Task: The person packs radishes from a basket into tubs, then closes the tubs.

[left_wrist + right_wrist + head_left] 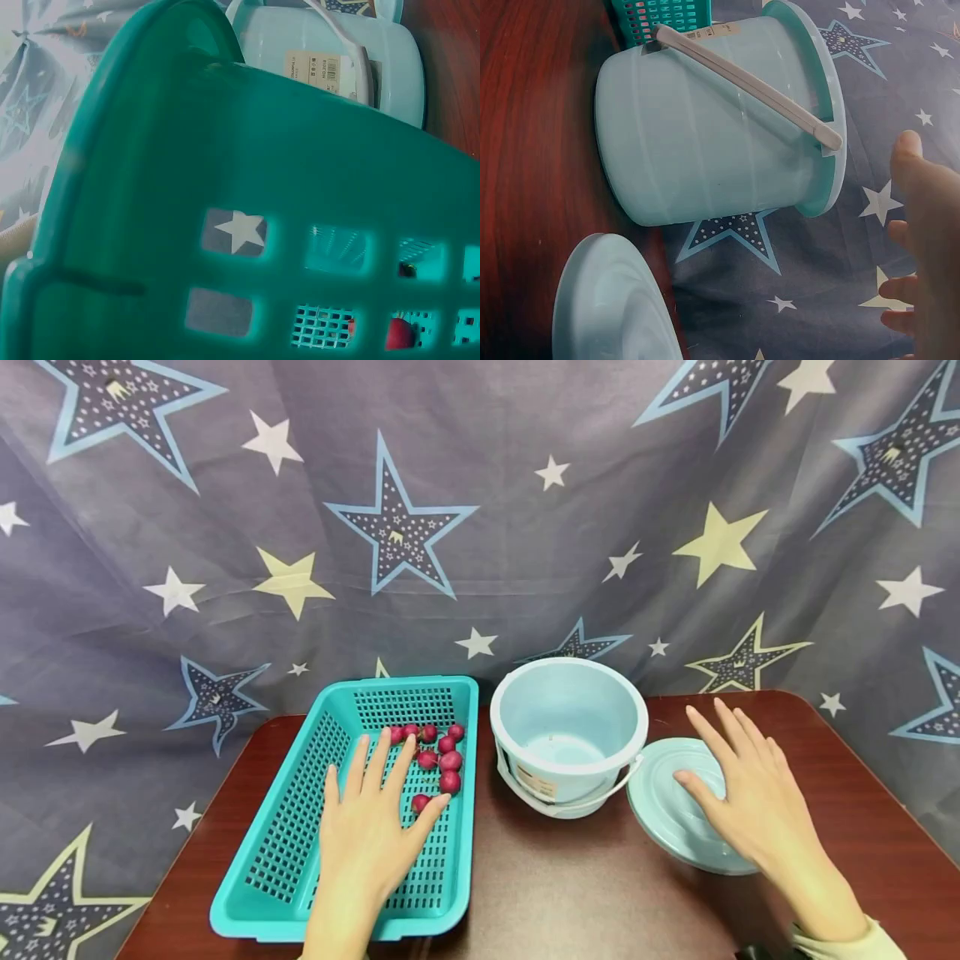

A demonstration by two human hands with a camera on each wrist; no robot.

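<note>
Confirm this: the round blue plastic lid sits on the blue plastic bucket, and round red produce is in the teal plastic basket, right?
No: the lid lies on the brown table beside the bucket, as the head view shows. The produce is in the basket.

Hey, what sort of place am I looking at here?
Perhaps a makeshift indoor work corner, though the wider room is hidden: a star-patterned cloth hangs behind a reddish-brown table, which holds a teal basket.

Light-blue bucket (712,154) between teal basket (667,13) and lid (611,296); fingers (898,289) apart from bucket
</note>
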